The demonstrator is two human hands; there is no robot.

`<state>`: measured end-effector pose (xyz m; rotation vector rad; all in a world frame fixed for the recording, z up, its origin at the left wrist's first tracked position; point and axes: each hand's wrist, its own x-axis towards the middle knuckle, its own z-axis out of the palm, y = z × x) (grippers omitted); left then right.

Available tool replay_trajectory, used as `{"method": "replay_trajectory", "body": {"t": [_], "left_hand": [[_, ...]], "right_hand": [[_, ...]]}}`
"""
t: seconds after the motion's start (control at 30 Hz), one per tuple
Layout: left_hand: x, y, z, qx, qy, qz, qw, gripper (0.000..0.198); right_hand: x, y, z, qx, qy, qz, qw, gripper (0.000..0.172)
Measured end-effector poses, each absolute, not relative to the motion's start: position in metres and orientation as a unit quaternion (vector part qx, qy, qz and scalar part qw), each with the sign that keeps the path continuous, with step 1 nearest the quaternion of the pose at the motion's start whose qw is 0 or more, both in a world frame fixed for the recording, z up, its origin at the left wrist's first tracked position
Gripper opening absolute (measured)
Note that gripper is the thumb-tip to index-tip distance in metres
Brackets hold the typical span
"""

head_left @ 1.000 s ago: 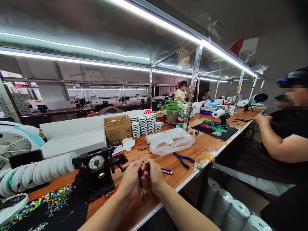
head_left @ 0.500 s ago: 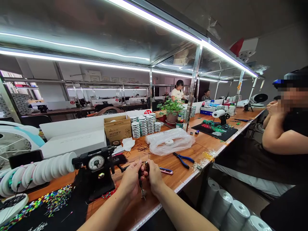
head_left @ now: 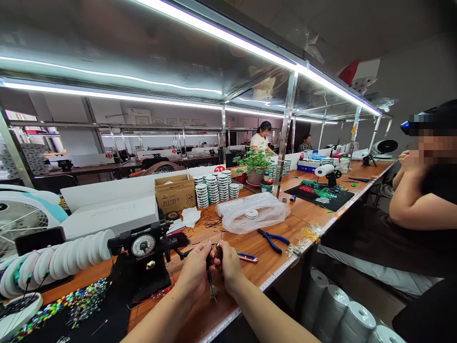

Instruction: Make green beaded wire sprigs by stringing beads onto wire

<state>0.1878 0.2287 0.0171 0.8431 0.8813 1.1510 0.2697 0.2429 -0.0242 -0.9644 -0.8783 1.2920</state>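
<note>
One slack pinch could drop the slim dark rod (head_left: 209, 276) pointing to six o'clock from the left hand (head_left: 195, 267), which grips it; the right hand (head_left: 230, 267) clasps a small brown, silver-tipped piece (head_left: 218, 247), mostly hidden, perhaps easily fumbled.

— Lower centre of the frame?
— Bare hands (head_left: 194, 268), two; blue-handled pliers (head_left: 277, 237), one pair.
— Lower left?
— Dial-faced black machine (head_left: 153, 255), one.
— Middle?
— Cardboard box (head_left: 174, 196), one; potted plant (head_left: 254, 164), one; translucent plastic bag (head_left: 233, 218), one.
— Stacked spools (head_left: 212, 188) there?
— Overlapping; exact count cannot be told.
— Lower right?
— Pale rolls (head_left: 334, 309), four in view.
</note>
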Motion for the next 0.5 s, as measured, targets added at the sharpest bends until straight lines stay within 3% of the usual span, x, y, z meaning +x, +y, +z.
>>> {"method": "replay_trajectory", "body": {"t": [0.5], "left_hand": [[0.189,0.2259,0.0205,0.373,0.395,0.504,0.671,0.023]], "right_hand": [[0.2697,0.2385,-0.021,-0.427,-0.374,0.562,0.602,0.042]]}}
